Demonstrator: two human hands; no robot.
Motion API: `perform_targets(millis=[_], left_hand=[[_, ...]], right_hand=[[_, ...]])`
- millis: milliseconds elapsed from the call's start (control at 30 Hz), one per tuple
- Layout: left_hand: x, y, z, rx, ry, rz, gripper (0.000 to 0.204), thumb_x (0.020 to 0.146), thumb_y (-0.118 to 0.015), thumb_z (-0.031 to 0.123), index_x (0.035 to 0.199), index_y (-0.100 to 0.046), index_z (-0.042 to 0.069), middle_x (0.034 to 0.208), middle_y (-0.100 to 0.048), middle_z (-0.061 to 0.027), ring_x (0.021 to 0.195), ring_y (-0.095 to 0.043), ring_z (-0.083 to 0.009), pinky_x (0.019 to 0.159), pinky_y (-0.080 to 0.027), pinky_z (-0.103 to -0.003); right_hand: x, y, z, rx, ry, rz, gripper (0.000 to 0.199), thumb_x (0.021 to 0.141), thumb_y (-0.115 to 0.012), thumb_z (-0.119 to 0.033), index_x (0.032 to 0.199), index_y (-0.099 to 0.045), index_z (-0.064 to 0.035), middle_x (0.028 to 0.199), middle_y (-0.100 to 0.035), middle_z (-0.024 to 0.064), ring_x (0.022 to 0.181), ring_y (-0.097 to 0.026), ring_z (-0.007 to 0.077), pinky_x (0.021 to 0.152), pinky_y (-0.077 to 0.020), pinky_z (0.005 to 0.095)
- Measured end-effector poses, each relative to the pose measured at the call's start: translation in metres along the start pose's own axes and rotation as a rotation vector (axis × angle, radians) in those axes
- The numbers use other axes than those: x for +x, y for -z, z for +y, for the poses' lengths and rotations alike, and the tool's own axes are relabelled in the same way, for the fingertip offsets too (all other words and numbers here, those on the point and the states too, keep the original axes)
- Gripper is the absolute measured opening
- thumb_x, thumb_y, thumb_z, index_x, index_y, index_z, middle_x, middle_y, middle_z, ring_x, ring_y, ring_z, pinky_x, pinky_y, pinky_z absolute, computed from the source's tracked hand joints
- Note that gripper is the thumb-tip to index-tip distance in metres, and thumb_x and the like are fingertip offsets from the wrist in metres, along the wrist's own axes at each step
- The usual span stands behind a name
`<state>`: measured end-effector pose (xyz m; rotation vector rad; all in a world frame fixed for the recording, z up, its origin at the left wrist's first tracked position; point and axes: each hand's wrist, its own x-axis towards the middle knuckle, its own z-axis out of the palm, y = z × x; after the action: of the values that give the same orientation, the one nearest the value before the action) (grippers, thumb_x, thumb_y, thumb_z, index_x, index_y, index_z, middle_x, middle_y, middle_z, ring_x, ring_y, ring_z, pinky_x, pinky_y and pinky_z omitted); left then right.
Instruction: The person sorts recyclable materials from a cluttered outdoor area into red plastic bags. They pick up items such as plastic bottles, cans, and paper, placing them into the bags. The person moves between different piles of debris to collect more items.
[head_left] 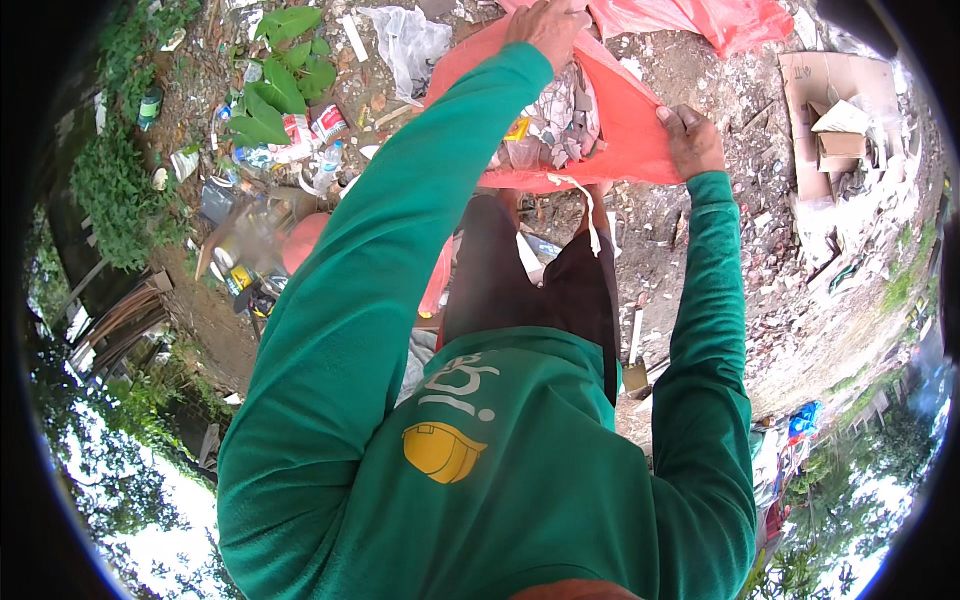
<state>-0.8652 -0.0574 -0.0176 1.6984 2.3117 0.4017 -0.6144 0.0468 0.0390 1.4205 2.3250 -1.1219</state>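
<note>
A thin red plastic bag (637,128) is stretched out in front of my legs, with its mouth pulled wide. Inside lie white and grey paper-like scraps (556,122) and a small yellow packet (517,129). At the bag's far edge, my left hand (548,30) is closed on the red plastic; some of its fingers are cut off by the frame top. The right edge is pinched between the thumb and fingers of my right hand (692,142). A pale strip (588,208) hangs from the near rim.
Litter covers the ground. Another red plastic sheet (735,20) lies beyond the bag, with clear plastic (410,45) to its left. A flattened cardboard box (808,85) is at right. Leafy plants (275,90), a plastic bottle (328,165) and stacked boards (120,315) are at left.
</note>
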Motion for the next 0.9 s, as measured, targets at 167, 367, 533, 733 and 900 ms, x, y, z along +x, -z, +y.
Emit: perform_targets(millis=[167, 367, 533, 733, 900], left_hand=[[0.008, -0.001, -0.041, -0.117, -0.147, -0.069, 0.027, 0.084, -0.064, 0.018, 0.110, -0.069, 0.011, 0.105, -0.066, -0.0158, 0.098, -0.064, -0.0334, 0.082, -0.052, -0.044], [0.029, 0.026, -0.041, -0.209, -0.197, -0.418, 0.022, 0.083, -0.066, 0.023, 0.099, -0.071, 0.008, 0.091, -0.068, -0.0185, 0.090, -0.065, -0.0362, 0.077, -0.051, -0.046], [0.022, 0.029, -0.020, -0.185, -0.179, -0.371, 0.022, 0.082, -0.068, 0.027, 0.093, -0.071, 0.008, 0.086, -0.068, -0.0181, 0.086, -0.065, -0.0375, 0.072, -0.050, -0.047], [0.009, 0.034, -0.009, -0.119, -0.179, -0.279, 0.023, 0.082, -0.068, 0.028, 0.093, -0.070, 0.009, 0.088, -0.068, -0.0172, 0.085, -0.065, -0.0371, 0.071, -0.049, -0.046], [0.020, 0.023, -0.022, -0.148, -0.151, -0.316, 0.026, 0.081, -0.067, 0.030, 0.096, -0.070, 0.009, 0.092, -0.067, -0.0175, 0.088, -0.064, -0.0380, 0.074, -0.049, -0.046]], right_hand=[[-0.012, -0.004, -0.018, -0.127, 0.002, 0.061, 0.032, 0.091, -0.060, -0.034, 0.094, -0.065, -0.0023, 0.092, -0.067, 0.0206, 0.089, -0.064, 0.0416, 0.076, -0.0489, 0.0482], [-0.054, -0.039, -0.088, -0.046, 0.589, 0.465, 0.030, 0.079, -0.056, -0.003, 0.108, -0.061, -0.0030, 0.106, -0.062, 0.0209, 0.095, -0.061, 0.0403, 0.083, -0.0506, 0.0456], [-0.021, -0.160, -0.061, -0.098, -0.244, -0.071, 0.047, 0.078, -0.058, -0.001, 0.124, -0.048, 0.0054, 0.122, -0.056, 0.0267, 0.112, -0.057, 0.0396, 0.097, -0.0474, 0.0425], [0.035, -0.238, 0.034, 0.566, -0.383, 0.249, 0.055, 0.084, -0.048, 0.010, 0.138, -0.041, -0.0023, 0.123, -0.058, 0.0172, 0.100, -0.063, 0.0311, 0.079, -0.0542, 0.0360], [0.024, -0.193, 0.025, 0.403, 0.043, 0.079, 0.044, 0.082, -0.052, 0.011, 0.123, -0.059, -0.0053, 0.114, -0.062, 0.0139, 0.097, -0.064, 0.0256, 0.074, -0.0547, 0.0371]])
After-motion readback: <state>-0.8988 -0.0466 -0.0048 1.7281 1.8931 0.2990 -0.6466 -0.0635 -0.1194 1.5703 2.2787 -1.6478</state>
